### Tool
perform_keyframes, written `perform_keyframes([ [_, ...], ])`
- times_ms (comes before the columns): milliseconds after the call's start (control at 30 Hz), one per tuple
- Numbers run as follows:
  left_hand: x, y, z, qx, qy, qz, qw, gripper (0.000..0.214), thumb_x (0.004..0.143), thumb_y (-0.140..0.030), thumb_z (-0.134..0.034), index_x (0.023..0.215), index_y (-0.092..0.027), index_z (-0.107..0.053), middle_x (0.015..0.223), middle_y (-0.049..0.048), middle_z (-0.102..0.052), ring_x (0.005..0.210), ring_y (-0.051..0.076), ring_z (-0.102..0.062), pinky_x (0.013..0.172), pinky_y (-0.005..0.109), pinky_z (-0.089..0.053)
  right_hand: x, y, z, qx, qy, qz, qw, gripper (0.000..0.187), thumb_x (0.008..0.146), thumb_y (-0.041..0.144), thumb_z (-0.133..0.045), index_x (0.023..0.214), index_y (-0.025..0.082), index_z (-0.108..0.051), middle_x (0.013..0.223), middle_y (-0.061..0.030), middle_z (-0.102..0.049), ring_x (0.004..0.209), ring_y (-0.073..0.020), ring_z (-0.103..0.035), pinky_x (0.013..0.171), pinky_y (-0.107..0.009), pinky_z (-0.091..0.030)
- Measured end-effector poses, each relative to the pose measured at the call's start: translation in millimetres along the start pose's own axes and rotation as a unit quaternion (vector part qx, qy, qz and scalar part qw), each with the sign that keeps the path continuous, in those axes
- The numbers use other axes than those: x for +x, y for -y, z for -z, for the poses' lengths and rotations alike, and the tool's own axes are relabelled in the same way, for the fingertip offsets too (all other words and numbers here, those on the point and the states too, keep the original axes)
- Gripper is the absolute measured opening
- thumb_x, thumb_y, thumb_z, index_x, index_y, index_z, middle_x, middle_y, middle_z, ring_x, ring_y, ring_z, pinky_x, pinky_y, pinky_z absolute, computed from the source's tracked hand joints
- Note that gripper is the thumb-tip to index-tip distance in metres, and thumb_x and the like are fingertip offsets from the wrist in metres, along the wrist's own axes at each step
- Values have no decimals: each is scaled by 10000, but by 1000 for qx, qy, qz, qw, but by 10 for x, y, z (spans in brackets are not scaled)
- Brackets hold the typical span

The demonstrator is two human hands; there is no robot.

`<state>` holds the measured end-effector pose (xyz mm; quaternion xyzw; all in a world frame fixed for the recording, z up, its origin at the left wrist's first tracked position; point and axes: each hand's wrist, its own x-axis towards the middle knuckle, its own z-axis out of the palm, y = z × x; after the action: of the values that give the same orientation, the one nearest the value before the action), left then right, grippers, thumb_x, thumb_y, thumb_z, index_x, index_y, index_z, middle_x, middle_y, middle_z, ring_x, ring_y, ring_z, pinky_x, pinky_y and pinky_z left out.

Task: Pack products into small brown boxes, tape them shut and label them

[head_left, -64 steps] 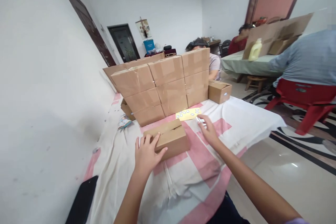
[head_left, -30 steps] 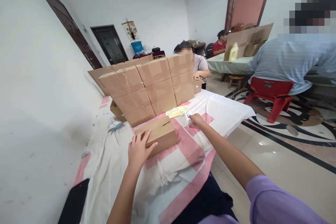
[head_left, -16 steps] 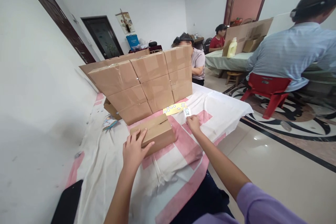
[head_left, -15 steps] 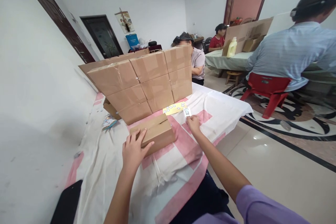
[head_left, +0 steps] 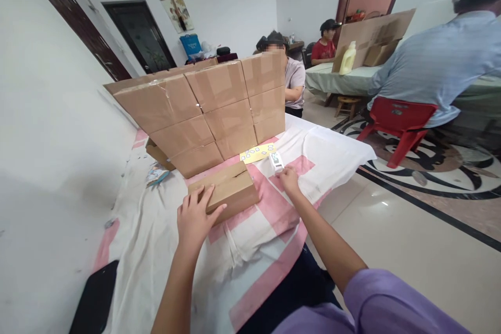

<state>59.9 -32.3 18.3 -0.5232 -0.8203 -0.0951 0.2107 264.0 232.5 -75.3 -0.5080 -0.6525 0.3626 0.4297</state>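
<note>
My left hand (head_left: 197, 215) lies on the left part of a small brown cardboard box (head_left: 230, 191), fingers spread over its top and the thumb stretched along its near edge. My right hand (head_left: 288, 178) is closed, pinching the near edge of a white card (head_left: 276, 161) with a small coloured picture on it. The card is just right of the box's far corner. Behind it lies a yellow strip (head_left: 256, 153) with several small white pieces or markings.
Taped cardboard boxes (head_left: 230, 128) form a wall across the table. A blue packet (head_left: 157, 174) lies left, and a black phone (head_left: 96, 295) near the front. Opposite sits a person (head_left: 294, 83); another sits on a red chair (head_left: 403, 115) at a second table.
The view has shifted slightly, so the boxes appear a little higher and further left. My right hand still pinches the card, which now shows more of its face. My left hand stays on the box.
</note>
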Motion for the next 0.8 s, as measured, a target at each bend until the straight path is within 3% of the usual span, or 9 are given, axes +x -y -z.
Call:
perform_keyframes([
  [233,-7,-41,27,2,2,8,1000,600,907,-576,-595,1444,-314,-536,1416,82,-577,1210,298,-538,926,439,-503,-136,159,193,74,52,-38,995,252,717,404,-560,570,213,-487,600,-10,-537,750,-207,-590,664,-279,-478],
  [333,-18,-120,81,4,14,19,1000,581,923,-569,-566,1438,-299,-549,1411,96,-571,1188,306,-530,892,427,-523,-349,295,280,120,66,-25,990,306,768,477,-509,632,202,-501,684,-26,-573,715,-183,-572,647,-276,-468],
  [467,-130,-344,173,36,33,55,997,568,951,-548,-512,1472,-324,-510,1369,132,-572,1153,342,-527,796,442,-544,-528,670,388,173,111,18,978,297,787,478,-533,728,190,-575,936,-62,-639,854,-188,-596,749,-291,-485],
  [567,-249,-506,182,56,19,86,995,527,985,-516,-446,1492,-373,-470,1408,151,-531,1244,368,-492,788,462,-539,-558,1095,412,202,205,105,952,256,806,429,-600,719,188,-611,980,-58,-651,946,-194,-594,863,-306,-453],
  [633,-296,-563,166,52,7,100,994,506,991,-507,-437,1478,-376,-487,1451,154,-498,1315,369,-449,824,478,-529,-575,1364,358,217,286,135,924,240,824,405,-613,732,183,-622,899,-40,-654,887,-175,-599,848,-295,-445],
  [800,-279,-563,146,14,12,121,992,491,959,-496,-523,1432,-367,-543,1465,145,-493,1325,354,-441,893,501,-500,-626,1754,56,142,462,73,872,96,835,252,-599,793,170,-571,726,3,-672,499,-82,-494,547,-226,-386],
])
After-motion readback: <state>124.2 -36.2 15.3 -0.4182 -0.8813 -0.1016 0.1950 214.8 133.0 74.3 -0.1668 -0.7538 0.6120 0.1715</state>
